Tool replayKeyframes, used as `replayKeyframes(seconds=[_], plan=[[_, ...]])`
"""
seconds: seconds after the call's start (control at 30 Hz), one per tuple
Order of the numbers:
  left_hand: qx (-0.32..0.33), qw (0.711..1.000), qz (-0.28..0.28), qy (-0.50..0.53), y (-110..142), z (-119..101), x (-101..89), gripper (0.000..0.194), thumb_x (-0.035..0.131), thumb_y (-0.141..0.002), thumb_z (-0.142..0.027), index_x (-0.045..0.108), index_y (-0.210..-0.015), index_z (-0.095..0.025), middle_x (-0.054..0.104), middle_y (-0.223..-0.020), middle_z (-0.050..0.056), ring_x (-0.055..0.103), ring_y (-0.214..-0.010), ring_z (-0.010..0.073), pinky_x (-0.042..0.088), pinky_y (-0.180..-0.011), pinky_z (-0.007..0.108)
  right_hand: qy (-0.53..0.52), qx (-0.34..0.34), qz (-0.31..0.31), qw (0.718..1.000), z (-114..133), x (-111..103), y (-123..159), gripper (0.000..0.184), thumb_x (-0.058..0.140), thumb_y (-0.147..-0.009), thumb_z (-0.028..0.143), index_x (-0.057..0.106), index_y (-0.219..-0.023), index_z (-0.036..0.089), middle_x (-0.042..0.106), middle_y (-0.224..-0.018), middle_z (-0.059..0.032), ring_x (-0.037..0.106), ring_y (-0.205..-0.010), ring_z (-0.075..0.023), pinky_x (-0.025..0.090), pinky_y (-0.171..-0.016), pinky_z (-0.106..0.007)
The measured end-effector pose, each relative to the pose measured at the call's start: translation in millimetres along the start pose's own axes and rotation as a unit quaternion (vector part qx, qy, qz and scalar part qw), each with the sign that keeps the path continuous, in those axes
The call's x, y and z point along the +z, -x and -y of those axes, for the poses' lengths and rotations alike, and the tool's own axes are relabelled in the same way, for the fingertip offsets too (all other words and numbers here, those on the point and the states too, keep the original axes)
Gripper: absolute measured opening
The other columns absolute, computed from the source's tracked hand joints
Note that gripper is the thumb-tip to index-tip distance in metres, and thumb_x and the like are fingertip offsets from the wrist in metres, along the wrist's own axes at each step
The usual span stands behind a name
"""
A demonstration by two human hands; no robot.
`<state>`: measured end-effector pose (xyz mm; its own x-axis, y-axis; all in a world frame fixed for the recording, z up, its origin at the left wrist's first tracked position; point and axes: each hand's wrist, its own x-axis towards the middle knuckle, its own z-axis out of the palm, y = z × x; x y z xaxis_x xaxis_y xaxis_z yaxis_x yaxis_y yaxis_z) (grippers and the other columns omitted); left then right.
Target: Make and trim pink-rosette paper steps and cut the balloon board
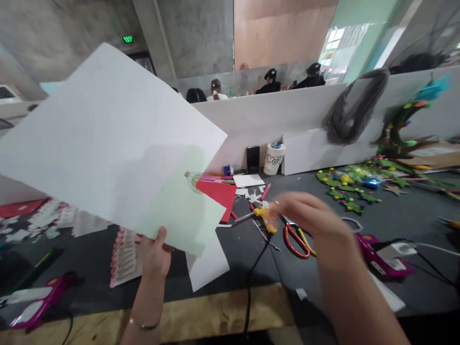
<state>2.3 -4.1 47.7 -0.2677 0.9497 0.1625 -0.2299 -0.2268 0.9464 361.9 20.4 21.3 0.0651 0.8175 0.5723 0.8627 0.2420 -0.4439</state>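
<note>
Left hand (156,254) closed on the lower edge of a large white sheet of paper (97,139), thumb on top, the sheet raised and tilted above the worktable, a pale green tint across its lower corner. Right hand (316,230) blurred above the table, fingertips just beside a yellow plastic object (265,219); whether gripping or released, impossible to tell. Below, a dark grey work surface (230,268) with a bare plywood edge (223,306), scattered with red-handled scissors (296,242), a red paper sheet (215,199), white paper scraps (251,194), a black smartphone (252,159), a paper cup (274,159) patterned with black squiggles, magenta plastic devices (381,258), a white power adapter (393,250), and green tree-shaped cutouts dotted with coloured balls (348,187). Along the far side, a low white partition (269,120) with a dark coiled bundle (354,108) hanging on it. Beyond, seated people in black caps (271,79), raw concrete pillars (197,33), a wall-mounted air conditioner (7,93), and a lit green sign (128,39), its lettering too small to read with certainty.
</note>
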Motion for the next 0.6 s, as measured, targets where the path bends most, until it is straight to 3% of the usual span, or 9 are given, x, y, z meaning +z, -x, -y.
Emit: replayKeyframes(seconds=[0.07, 0.1, 0.17, 0.3, 0.47, 0.6], plan=[[-0.018, 1.000, -0.018, 0.008, 7, -1, -1.7, 0.054, 0.083, -0.064, -0.048, 0.068, -0.113, -0.031, 0.076, -0.107, 0.001, 0.068, -0.106, 0.0226, 0.054, -0.098, 0.036, 0.023, 0.042, 0.103, 0.993, -1, 14, -20, 0.027, 0.059, -0.094, 0.033, 0.065, -0.117, 0.019, 0.068, -0.115, -0.0064, 0.067, -0.101, -0.0200, 0.056, -0.086, -0.036], [-0.025, 0.999, -0.026, 0.010, 10, -2, -2.2, 0.052, 0.083, -0.064, -0.046, 0.069, -0.112, -0.032, 0.076, -0.106, 0.000, 0.068, -0.106, 0.0221, 0.054, -0.098, 0.035, 0.035, 0.067, 0.151, 0.986, -1, 22, -30, 0.025, 0.064, -0.091, 0.026, 0.066, -0.115, 0.023, 0.069, -0.117, -0.0061, 0.067, -0.104, -0.0209, 0.056, -0.083, -0.032], [-0.035, 0.999, -0.040, 0.008, 15, -5, -3.0, 0.050, 0.082, -0.066, -0.045, 0.069, -0.113, -0.033, 0.075, -0.108, -0.001, 0.068, -0.108, 0.0223, 0.054, -0.099, 0.036, 0.066, 0.104, 0.210, 0.970, -2, 40, -47, 0.027, 0.063, -0.088, 0.017, 0.069, -0.113, 0.023, 0.072, -0.114, -0.0078, 0.068, -0.104, -0.0232, 0.053, -0.088, -0.034], [-0.042, 0.997, -0.066, 0.003, 20, -13, -3.9, 0.054, 0.084, -0.062, -0.040, 0.069, -0.113, -0.035, 0.074, -0.112, -0.001, 0.067, -0.109, 0.0242, 0.056, -0.096, 0.037, 0.091, 0.130, 0.247, 0.956, -11, 64, -66, 0.031, 0.069, -0.081, 0.017, 0.071, -0.112, 0.020, 0.070, -0.120, -0.0132, 0.067, -0.106, -0.0286, 0.051, -0.088, -0.036], [-0.039, 0.996, -0.082, 0.003, 22, -14, -1.5, 0.055, 0.086, -0.059, -0.044, 0.070, -0.111, -0.034, 0.075, -0.105, 0.000, 0.068, -0.103, 0.0243, 0.057, -0.096, 0.038, 0.078, 0.138, 0.251, 0.955, -30, 50, -68, 0.016, 0.065, -0.083, 0.018, 0.075, -0.095, 0.016, 0.073, -0.109, -0.0172, 0.063, -0.111, -0.0319, 0.044, -0.095, -0.038], [-0.046, 0.994, -0.094, 0.025, 22, -11, 3.8, 0.061, 0.092, -0.047, -0.043, 0.072, -0.103, -0.030, 0.076, -0.100, 0.001, 0.069, -0.100, 0.0248, 0.057, -0.095, 0.038, 0.023, 0.151, 0.229, 0.961, -43, 24, -64, 0.020, 0.057, -0.088, 0.021, 0.075, -0.093, 0.014, 0.074, -0.101, -0.0154, 0.066, -0.102, -0.0277, 0.046, -0.088, -0.034]])
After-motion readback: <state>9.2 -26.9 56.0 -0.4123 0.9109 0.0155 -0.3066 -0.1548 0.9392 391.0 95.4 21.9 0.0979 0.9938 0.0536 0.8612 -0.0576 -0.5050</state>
